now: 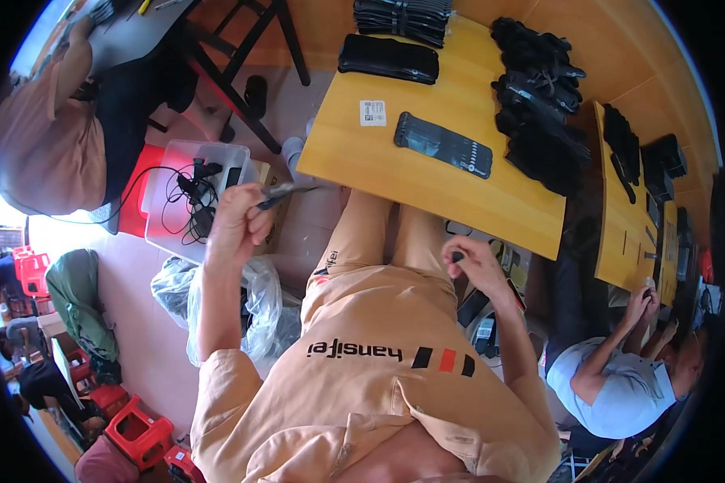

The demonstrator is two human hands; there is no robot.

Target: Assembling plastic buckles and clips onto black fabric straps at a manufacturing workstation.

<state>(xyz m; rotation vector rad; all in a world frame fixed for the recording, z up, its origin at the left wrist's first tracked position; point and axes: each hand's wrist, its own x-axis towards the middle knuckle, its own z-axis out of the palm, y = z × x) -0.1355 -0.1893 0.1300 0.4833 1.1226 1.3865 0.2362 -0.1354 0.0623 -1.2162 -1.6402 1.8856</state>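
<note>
My left hand (235,221) is raised left of the table's near edge. Its fingers are closed on a small black-and-grey tool (275,194) with a thin dark tip pointing right; the exact kind is unclear. Over my right thigh, my right hand (477,264) has curled fingers closed round a small black piece (457,257), mostly hidden. Neither hand touches the yellow wooden table (338,149). On it lie a flat, long black piece (443,145) with small pale printed marks and a white label (372,113).
Black folded goods (388,58) are stacked at the table's far side, with a black heap (540,121) along its right. A clear bin (157,205) of black cables and plastic bags (258,302) stand left. Co-workers sit at left and right; red stools (139,432) stand lower left.
</note>
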